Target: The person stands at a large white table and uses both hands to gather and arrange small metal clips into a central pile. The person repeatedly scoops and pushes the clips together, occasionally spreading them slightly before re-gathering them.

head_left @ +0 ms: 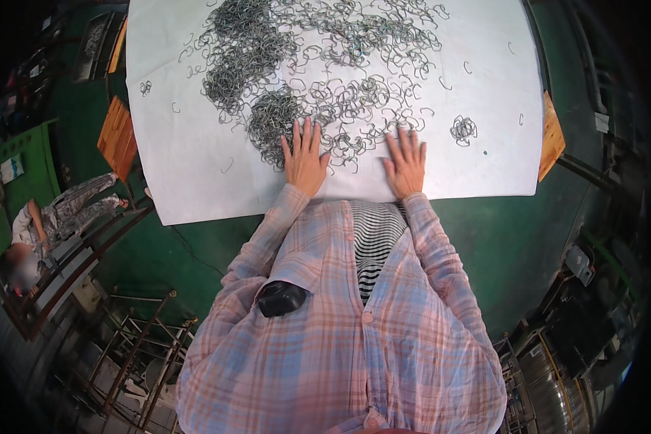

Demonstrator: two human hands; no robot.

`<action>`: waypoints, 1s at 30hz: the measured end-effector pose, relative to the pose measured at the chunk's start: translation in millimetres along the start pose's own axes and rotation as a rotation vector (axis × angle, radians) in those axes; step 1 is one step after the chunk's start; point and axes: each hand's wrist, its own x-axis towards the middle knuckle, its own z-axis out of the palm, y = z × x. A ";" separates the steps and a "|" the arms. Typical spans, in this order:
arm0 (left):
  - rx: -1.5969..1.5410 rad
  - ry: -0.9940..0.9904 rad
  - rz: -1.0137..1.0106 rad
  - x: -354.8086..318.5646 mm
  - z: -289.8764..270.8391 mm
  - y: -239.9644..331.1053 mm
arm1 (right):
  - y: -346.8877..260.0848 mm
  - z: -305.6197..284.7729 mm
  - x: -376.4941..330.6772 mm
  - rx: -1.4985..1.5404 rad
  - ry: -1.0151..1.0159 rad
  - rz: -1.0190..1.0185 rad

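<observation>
My left hand (306, 159) lies flat near the front edge of the white-covered table (195, 181), its fingers spread. Its fingertips meet the near end of a dense pile of small, curved grey wire hooks (271, 119). My right hand (406, 165) rests to the right, fingers apart, with loose hooks (347, 145) scattered between the two hands and just beyond. Neither hand holds anything. A small separate clump of hooks (464, 131) sits to the right of my right hand.
Single hooks lie about the sheet, with a tiny cluster (146, 87) at far left. Wooden boards (117, 137) stick out at the table's sides. At left, a person (58, 217) is beside a green table (32, 166). Metal frames (141, 354) stand behind me at lower left.
</observation>
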 end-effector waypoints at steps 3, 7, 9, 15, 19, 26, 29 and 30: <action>-0.068 -0.017 0.022 7.8 12.9 20.8 | 5.5 2.1 -5.3 0.027 0.085 0.102; 0.003 -0.083 0.283 10.6 24.6 39.8 | 4.4 2.6 -3.9 0.010 0.069 0.094; 0.062 -0.055 0.184 16.9 21.8 35.6 | 5.2 3.0 -4.7 0.039 0.079 0.103; -0.124 0.077 0.128 31.3 22.6 29.9 | 9.8 1.7 -4.8 0.067 0.086 0.090; -0.114 -0.056 0.328 31.1 30.0 37.7 | 11.5 3.7 -3.2 0.101 0.111 0.072; 0.106 0.075 0.159 61.0 6.5 9.4 | 12.2 0.5 -5.2 0.104 0.131 0.097; 0.015 0.026 0.169 63.4 20.0 8.5 | 10.4 2.7 -3.8 0.107 0.136 0.098; 0.107 0.024 0.235 57.8 24.7 15.4 | 10.6 3.4 -3.9 0.111 0.136 0.099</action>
